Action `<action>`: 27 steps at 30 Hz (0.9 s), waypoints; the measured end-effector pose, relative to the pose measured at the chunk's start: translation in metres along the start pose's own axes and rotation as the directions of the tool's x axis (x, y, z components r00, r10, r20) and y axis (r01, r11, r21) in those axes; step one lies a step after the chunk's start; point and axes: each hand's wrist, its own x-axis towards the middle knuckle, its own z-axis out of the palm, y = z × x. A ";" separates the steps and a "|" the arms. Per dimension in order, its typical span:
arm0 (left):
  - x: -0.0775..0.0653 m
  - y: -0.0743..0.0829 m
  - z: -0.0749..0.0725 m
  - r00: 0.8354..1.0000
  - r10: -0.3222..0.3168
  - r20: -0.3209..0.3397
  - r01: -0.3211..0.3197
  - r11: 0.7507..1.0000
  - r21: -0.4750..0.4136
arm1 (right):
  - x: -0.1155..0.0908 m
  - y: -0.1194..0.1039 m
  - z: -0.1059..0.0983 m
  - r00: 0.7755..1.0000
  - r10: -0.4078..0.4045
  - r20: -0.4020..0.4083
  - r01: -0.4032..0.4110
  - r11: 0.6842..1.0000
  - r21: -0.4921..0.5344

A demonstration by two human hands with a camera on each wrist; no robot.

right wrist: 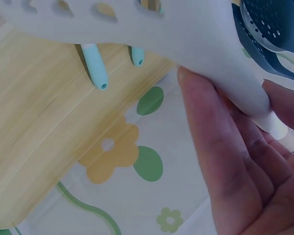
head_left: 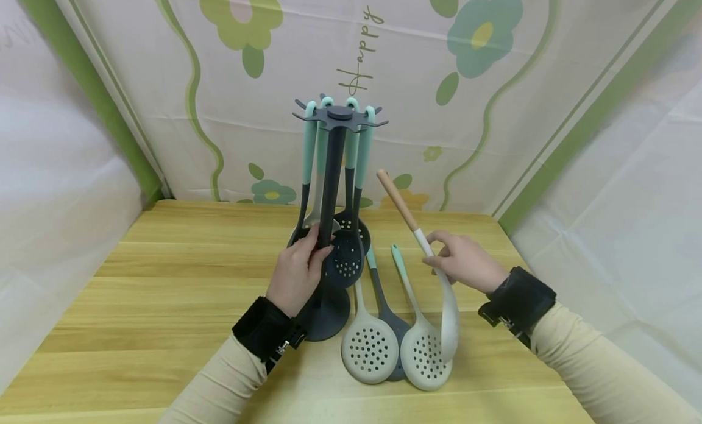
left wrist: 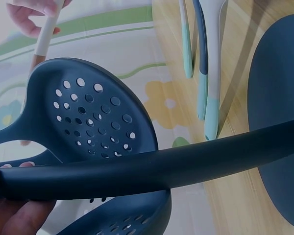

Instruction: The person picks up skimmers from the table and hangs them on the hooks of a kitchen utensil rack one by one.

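Observation:
My left hand [head_left: 296,268] grips the dark pole of a utensil stand [head_left: 332,180], whose round base rests on the table. Mint-handled utensils hang from its top hooks, among them a dark skimmer [head_left: 347,262] with round holes, seen large in the left wrist view. With fingers and thumb, my right hand [head_left: 466,262] pinches the white neck of a wooden-handled skimmer [head_left: 450,320]. It is held tilted, handle up toward the stand and head down over the lying utensils. In the right wrist view, holes show along the head of this white skimmer [right wrist: 137,22].
On the wooden table [head_left: 164,290], right of the stand base, lie a pale skimmer [head_left: 370,354], a dark utensil [head_left: 386,317] partly covered by it, and another pale skimmer [head_left: 425,357]. A flower-printed cloth [head_left: 351,46] hangs behind, with white cloth walls at both sides.

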 end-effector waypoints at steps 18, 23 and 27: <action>-0.001 0.002 0.002 1.000 0.009 -0.024 -0.009 1.000 -0.003 | -0.004 -0.008 -0.004 1.000 -0.003 -0.004 0.003 1.000 0.016; 0.000 0.002 0.002 0.999 0.011 -0.031 -0.011 1.000 0.007 | -0.005 -0.013 -0.004 1.000 -0.010 -0.009 0.010 1.000 0.025; 0.000 0.004 0.002 0.999 -0.002 -0.032 0.003 1.000 0.015 | -0.006 -0.012 -0.004 1.000 -0.015 -0.012 0.016 0.999 0.032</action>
